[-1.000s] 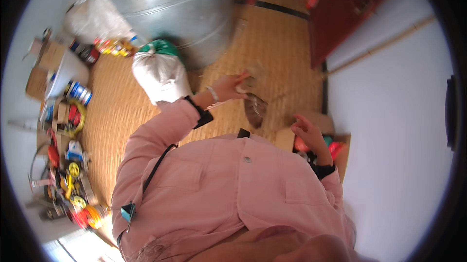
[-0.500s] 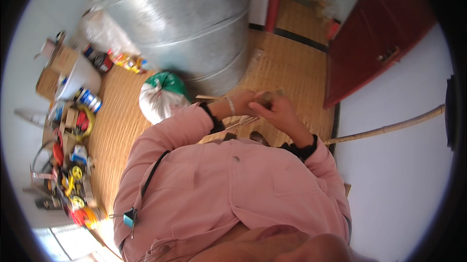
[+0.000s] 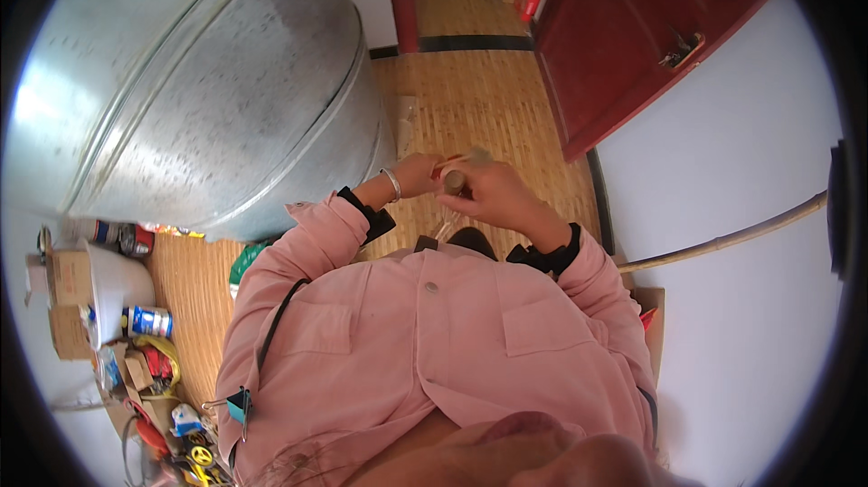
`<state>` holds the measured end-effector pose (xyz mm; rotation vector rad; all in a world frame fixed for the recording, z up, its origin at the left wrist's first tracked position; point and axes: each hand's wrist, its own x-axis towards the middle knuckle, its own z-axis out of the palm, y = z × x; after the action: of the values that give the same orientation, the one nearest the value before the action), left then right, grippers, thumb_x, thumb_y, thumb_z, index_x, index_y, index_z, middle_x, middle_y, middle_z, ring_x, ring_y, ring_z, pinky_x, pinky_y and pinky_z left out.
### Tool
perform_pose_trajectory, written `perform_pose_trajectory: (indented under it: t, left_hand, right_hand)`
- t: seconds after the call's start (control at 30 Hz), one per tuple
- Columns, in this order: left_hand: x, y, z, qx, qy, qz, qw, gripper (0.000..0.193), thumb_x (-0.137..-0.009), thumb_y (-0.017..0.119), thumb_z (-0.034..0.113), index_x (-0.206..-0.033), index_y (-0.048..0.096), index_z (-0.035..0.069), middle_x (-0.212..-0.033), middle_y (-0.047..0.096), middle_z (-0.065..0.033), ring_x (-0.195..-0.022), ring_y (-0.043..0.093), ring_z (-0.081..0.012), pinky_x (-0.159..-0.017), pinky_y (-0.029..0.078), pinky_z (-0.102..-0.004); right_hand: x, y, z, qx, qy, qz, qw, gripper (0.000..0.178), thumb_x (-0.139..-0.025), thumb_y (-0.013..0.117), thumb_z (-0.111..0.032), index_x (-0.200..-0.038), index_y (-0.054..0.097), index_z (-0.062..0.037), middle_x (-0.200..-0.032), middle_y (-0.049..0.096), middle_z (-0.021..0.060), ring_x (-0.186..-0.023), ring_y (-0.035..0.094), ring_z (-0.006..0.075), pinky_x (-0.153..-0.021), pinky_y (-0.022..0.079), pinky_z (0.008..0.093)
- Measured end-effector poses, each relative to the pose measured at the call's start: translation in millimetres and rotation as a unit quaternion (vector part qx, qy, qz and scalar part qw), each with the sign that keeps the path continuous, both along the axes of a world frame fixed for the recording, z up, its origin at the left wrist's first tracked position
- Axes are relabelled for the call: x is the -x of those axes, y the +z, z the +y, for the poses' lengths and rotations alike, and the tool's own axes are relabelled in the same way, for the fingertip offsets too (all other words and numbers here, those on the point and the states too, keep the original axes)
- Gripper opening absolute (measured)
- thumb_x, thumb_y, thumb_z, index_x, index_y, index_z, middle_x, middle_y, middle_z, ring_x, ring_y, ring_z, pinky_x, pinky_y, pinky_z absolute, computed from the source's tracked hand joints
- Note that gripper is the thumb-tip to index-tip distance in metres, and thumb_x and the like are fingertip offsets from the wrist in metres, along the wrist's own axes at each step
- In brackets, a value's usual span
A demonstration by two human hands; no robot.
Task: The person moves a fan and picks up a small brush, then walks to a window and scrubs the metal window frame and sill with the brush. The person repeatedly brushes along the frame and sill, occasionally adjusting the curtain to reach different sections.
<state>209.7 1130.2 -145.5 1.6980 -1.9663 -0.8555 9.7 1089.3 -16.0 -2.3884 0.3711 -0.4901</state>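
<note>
In front of my chest my two hands are close together. My right hand [image 3: 493, 196] is closed around a tool with a round wooden handle [image 3: 454, 182], its butt end pointing up at me. A blurred greyish part shows past the fingers, too smeared to name. My left hand [image 3: 418, 176], with a silver bracelet at the wrist, is closed right beside it; what it grips is mostly hidden. Below the hands, pale thin strips [image 3: 445, 223] show in front of my jacket.
A large metal drum [image 3: 244, 98] stands at the left. An open red door [image 3: 633, 44] is on the right, near a bamboo pole [image 3: 723, 238] by the wall. Boxes, a white bucket [image 3: 122, 288] and clutter line the left wall. A green bag [image 3: 242, 265] is partly hidden by my sleeve.
My view has turned left, so the doorway and door sit further left and the drum fills more of the left side. The white and green bag is now mostly hidden. Both hands remain together.
</note>
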Motion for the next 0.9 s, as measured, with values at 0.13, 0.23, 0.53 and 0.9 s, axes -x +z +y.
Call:
perform_pose_trajectory:
  t: [0.13, 0.23, 0.53, 0.9]
  left_hand:
    - [-59.8, 2.6, -97.4, -0.024, 0.139, 0.135, 0.981, 0.026, -0.082, 0.065, 0.021, -0.1, 0.061, 0.003, -0.082, 0.065, -0.0099, -0.072, 0.061, -0.022, -0.067, 0.048, -0.0327]
    - [-102.7, -3.2, -163.9, -0.015, 0.223, 0.208, 0.952, 0.02, -0.085, 0.064, 0.017, -0.1, 0.062, 0.004, -0.081, 0.064, -0.0025, -0.073, 0.058, -0.0122, -0.068, 0.047, -0.0282]
    - [-194.3, -31.5, -373.7, 0.068, 0.426, 0.236, 0.871, 0.016, -0.083, 0.068, 0.019, -0.091, 0.067, 0.005, -0.081, 0.065, 0.0004, -0.075, 0.058, -0.0093, -0.07, 0.046, -0.025]
    - [-305.0, -13.6, -535.7, -0.052, 0.502, 0.256, 0.824, 0.016, -0.08, 0.072, 0.025, -0.082, 0.064, 0.011, -0.054, 0.044, 0.0075, -0.041, 0.036, -0.004, -0.037, 0.025, -0.0233]
  right_hand:
    - [-16.0, 13.3, -115.7, -0.054, -0.117, 0.014, 0.992, 0.022, -0.08, 0.07, -0.019, -0.093, 0.062, -0.0034, -0.086, 0.066, 0.0064, -0.064, 0.06, 0.0146, -0.058, 0.046, 0.0263]
    - [-6.0, 12.9, -209.2, -0.099, -0.204, -0.032, 0.973, 0.022, -0.079, 0.072, -0.013, -0.094, 0.062, 0.0001, -0.083, 0.066, 0.0041, -0.067, 0.057, 0.0079, -0.059, 0.045, 0.0234]
    - [48.2, -27.8, -471.2, -0.076, -0.374, -0.089, 0.92, 0.024, -0.073, 0.079, -0.018, -0.083, 0.064, -0.0014, -0.071, 0.065, 0.0068, -0.06, 0.059, 0.012, -0.057, 0.046, 0.0252]
    - [-20.6, -135.7, -709.3, -0.004, -0.297, -0.123, 0.947, 0.014, -0.08, 0.068, -0.008, -0.079, 0.056, -0.0023, -0.072, 0.054, 0.0084, -0.068, 0.054, 0.0233, -0.06, 0.043, 0.0325]
